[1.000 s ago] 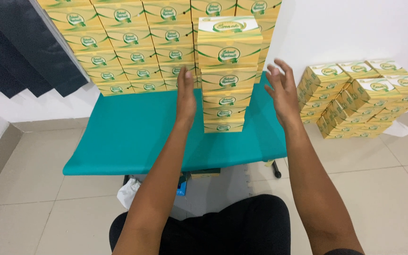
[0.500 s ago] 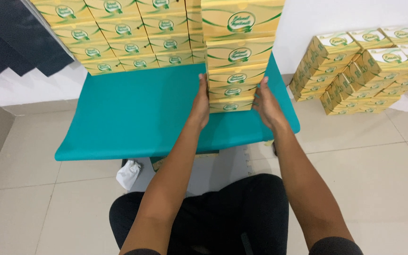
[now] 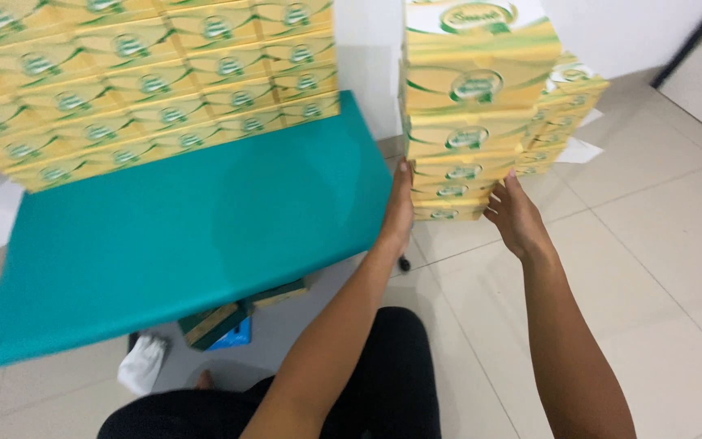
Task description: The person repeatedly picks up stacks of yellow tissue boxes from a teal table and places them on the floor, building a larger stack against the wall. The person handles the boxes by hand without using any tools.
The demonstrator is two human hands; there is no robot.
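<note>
A tall stack of yellow-and-green boxes (image 3: 469, 114) is held up in the air to the right of the teal table (image 3: 188, 236), over the tiled floor. My left hand (image 3: 400, 207) presses flat against the stack's lower left side. My right hand (image 3: 517, 215) grips its lower right corner from below. The stack rises out of the top of the view, so its upper boxes are cut off.
Many more yellow boxes (image 3: 148, 89) are stacked in rows at the back of the table against the wall. Another heap of boxes (image 3: 570, 106) lies on the floor behind the held stack. Under the table lie small boxes (image 3: 221, 321) and a white cloth (image 3: 141, 366).
The stack stood on the table's right part with my hands closing on its sides; now both hands have lifted it off and carried it right, beyond the table edge.
</note>
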